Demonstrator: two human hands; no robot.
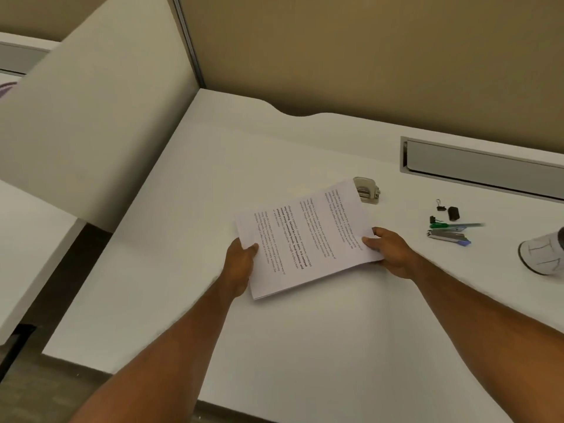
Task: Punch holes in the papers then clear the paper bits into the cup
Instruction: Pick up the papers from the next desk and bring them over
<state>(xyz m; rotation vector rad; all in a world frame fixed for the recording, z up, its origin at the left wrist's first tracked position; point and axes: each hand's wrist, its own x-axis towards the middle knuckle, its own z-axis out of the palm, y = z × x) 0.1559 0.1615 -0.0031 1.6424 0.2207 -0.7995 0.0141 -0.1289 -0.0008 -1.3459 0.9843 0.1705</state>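
I see the papers (308, 239), one thin stack with printed text on the top sheet, held over the middle of the white counter (274, 346) with their long axis running from 7 o'clock to 1 o'clock. How many sheets are in the stack I cannot tell; only layered edges show at the near corner.

My left hand (241, 264) grips the stack's edge at 9 o'clock, its fingers (251, 250) closed over the top sheet with the rest of the hand beneath. My right hand (393, 254) grips the opposite edge at 3 o'clock, thumb pressed on top and the fingers curled under the paper. Both hands are clamped on the same stack.

At 1 o'clock from the papers, one metal hole punch (367, 190) sits on the counter, its near side partly hidden behind the stack's far corner. Whether paper and punch touch I cannot tell.

Further out at 3 o'clock lies a small cluster: one binder clip (439, 206), one small black object (453, 213) I cannot identify, one green pen (457, 225) and one stapler (448, 236) with a blue end.

At the frame's right edge, also at 3 o'clock, one white paper cup (541, 254) lies tilted, cut off by the frame.

One grey recessed tray (488, 166) is set into the counter at 2 o'clock, and beige partition walls (366, 56) rise behind.
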